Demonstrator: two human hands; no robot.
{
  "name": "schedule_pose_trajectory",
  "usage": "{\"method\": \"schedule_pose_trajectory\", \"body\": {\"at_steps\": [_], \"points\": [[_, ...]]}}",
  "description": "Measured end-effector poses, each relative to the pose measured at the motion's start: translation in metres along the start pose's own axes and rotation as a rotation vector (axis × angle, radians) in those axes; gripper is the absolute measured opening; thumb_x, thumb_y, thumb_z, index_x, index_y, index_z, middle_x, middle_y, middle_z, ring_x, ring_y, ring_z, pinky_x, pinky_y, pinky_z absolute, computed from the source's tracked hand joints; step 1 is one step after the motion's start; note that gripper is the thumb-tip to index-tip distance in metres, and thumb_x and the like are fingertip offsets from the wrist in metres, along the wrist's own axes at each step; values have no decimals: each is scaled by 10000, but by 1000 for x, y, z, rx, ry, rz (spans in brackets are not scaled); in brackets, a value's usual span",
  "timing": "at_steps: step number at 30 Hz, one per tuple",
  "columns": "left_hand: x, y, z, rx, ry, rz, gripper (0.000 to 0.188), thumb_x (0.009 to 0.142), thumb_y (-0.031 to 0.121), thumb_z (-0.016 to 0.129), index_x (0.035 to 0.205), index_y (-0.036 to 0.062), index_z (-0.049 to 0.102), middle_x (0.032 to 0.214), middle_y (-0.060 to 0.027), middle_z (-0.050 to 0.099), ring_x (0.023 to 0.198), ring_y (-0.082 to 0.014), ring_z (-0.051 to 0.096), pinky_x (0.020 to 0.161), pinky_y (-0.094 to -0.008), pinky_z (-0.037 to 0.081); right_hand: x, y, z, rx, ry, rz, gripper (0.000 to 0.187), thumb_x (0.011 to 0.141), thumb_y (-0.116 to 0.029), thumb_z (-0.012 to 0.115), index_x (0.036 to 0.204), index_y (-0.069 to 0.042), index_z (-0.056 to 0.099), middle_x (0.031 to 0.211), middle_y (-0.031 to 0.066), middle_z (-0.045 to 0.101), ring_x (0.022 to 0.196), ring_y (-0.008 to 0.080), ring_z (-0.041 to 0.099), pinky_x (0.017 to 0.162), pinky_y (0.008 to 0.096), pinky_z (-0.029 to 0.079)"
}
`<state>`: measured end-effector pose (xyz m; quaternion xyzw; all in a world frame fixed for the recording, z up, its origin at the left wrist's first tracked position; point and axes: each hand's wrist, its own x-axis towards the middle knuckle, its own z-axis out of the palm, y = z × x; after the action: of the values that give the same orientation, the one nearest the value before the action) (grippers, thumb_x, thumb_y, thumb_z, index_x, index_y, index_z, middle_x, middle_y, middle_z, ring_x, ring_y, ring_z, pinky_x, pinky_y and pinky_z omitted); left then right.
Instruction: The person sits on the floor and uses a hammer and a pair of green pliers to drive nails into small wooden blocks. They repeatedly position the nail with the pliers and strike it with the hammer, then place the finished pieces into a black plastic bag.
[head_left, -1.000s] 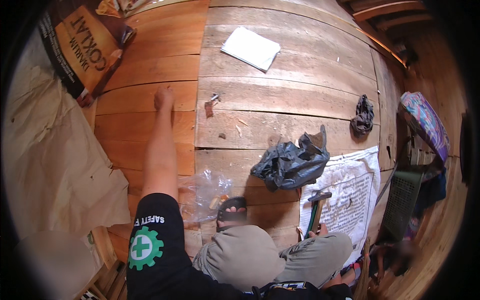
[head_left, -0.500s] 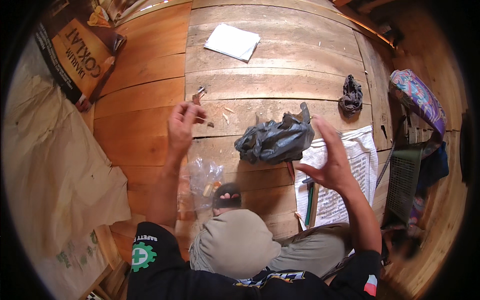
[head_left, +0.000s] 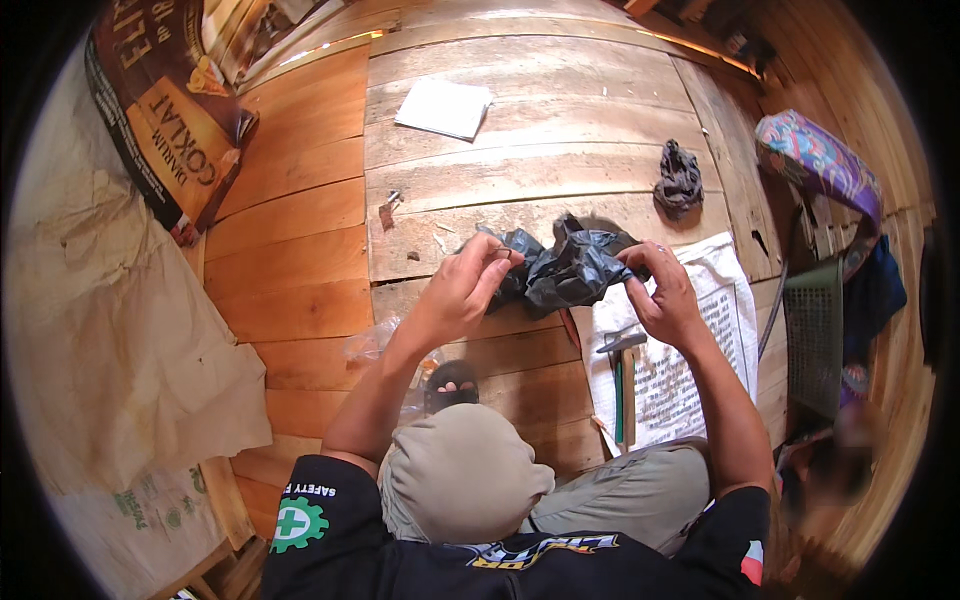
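Observation:
A crumpled black plastic bag (head_left: 575, 268) lies on the plank floor in front of me, between my two hands. At its right end, my right hand (head_left: 664, 295) has thumb and fingers closed on the plastic. My left hand (head_left: 462, 292) is at the bag's left side, thumb and fingers pinched together. A small dark bit shows at those fingertips, too small to name. What the bag contains, if anything, is hidden. Beside my right hand, a hammer-like tool with a dark head (head_left: 622, 343) and other long pieces rest on a white printed sack (head_left: 690, 385).
Folded white paper (head_left: 444, 108) and a second crumpled black bag (head_left: 679, 180) lie farther off. A clear plastic bag (head_left: 372, 343) sits near my sandaled foot (head_left: 452, 388). Brown paper (head_left: 130, 330) and a printed sheet (head_left: 170, 130) cover the left; a green basket (head_left: 813, 335) stands right.
My left hand has moved right, from near the small scraps to the bag. My right hand has closed from a spread pose onto the bag's right end. The bag's shape has shifted.

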<state>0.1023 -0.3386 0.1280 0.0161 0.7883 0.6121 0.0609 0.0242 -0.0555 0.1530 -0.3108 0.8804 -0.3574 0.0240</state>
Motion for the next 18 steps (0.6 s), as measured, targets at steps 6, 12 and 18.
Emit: {"method": "schedule_pose_trajectory", "body": {"at_steps": [6, 12, 18], "points": [[6, -29, 20, 359, 15, -10, 194, 985, 173, 476, 1018, -18, 474, 989, -254, 660, 942, -432, 626, 774, -465, 489, -27, -19, -50, -207, -399, 22, 145, 680, -102, 556, 806, -38, 523, 726, 125, 594, 769, 333, 597, 1001, 470, 384], [14, -62, 46, 594, -38, -43, 187, 950, 151, 486, 950, -19, 407, 804, -290, 602, 809, -506, 574, 712, -562, 442, -44, -16, -62, -376, -663, 259, 145, 700, -150, 589, 795, -42, 583, 742, 152, 655, 791, 339, 626, 885, 423, 408], [-3, -93, 75, 244, -109, -7, 187, 1000, 184, 451, 995, 2, 410, 834, -252, 554, 809, -439, 596, 691, -460, 469, -54, -6, -66, -358, -568, 235, 147, 668, -121, 566, 762, -8, 557, 694, 195, 614, 739, 392, 605, 771, 456, 448]]}}
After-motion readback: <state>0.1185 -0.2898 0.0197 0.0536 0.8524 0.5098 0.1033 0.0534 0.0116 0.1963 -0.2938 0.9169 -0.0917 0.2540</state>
